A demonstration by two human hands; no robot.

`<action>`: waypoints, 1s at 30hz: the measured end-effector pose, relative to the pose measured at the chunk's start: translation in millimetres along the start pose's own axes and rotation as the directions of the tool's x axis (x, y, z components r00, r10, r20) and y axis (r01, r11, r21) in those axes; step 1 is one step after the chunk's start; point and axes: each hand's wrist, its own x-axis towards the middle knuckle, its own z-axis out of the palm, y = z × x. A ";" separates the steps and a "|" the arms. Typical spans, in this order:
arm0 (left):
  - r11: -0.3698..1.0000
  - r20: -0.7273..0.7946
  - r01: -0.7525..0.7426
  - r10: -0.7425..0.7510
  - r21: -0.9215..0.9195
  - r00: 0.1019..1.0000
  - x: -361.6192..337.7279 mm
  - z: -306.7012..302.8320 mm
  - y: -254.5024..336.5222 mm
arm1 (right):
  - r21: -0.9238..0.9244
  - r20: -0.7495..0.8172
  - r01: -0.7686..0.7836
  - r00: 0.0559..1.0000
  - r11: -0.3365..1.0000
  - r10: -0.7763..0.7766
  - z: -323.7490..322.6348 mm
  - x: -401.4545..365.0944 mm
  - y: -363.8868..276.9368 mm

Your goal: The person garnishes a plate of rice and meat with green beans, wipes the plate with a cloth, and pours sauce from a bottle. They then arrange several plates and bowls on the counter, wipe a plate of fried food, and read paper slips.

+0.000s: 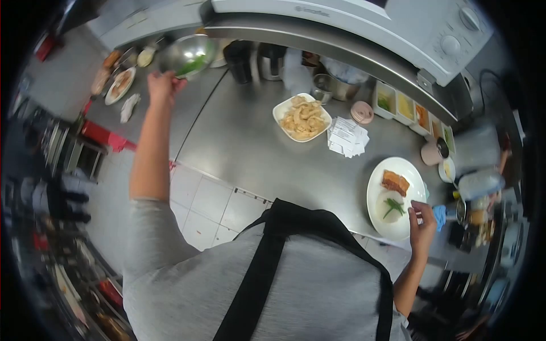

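Observation:
At the upper left, my left hand [164, 87] is closed at the near rim of a steel mixing bowl [175, 52], which looks tilted and has green leaves [194, 66] inside. My right hand [422, 224] is over the right edge of an oval white plate [378, 181], fingers curled and tips close together; whether anything small is between them I cannot make out. On that plate lie a browned piece of meat [395, 183] and a white mound, apparently rice [384, 208], topped with a green leafy garnish [393, 209].
A white bowl of pale cooked strips [303, 118] stands mid-counter beside paper slips [347, 137]. Garnish containers [405, 109] line the back right under a steel shelf [318, 40] holding a white appliance [392, 28]. Another oval plate [129, 79] sits at far left near a crumpled cloth [129, 108].

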 end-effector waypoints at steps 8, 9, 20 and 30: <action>0.982 0.120 0.178 -0.170 -0.058 0.978 294.5 56.8 -75.4 | -0.070 -0.214 -0.323 0.929 0.944 0.302 16.7 -54.7 -45.7; 0.983 0.200 0.184 -0.175 -0.026 0.964 368.9 48.8 -109.8 | -0.073 -0.254 -0.379 0.902 0.923 0.350 14.8 -64.5 -44.3; 0.998 -0.027 -0.053 0.052 -0.038 0.998 127.4 89.6 -65.5 | -0.168 -0.486 -0.623 0.727 0.764 0.485 -3.6 -88.6 85.6; 0.758 0.857 -0.636 0.225 0.145 0.464 -284.3 124.7 -79.4 | -0.439 -0.318 -0.446 0.889 0.780 0.329 -10.4 -16.4 265.0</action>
